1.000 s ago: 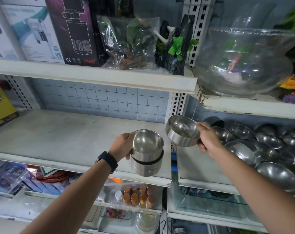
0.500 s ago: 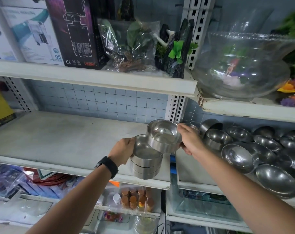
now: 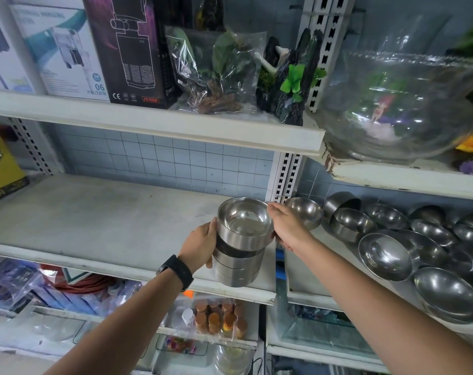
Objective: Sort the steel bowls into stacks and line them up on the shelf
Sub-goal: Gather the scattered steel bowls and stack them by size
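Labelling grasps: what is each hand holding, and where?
Left hand grips the side of the stack of round steel bowls. Right hand holds the shiny top steel bowl by its right rim.

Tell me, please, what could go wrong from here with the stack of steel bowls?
1. A dark gap shows under the top bowl, so it may not be fully nested; it could tip if the right hand lets go early.
2. The left hand grips the stack from one side only, near the front edge of the shelf; the bowls might slip and fall.
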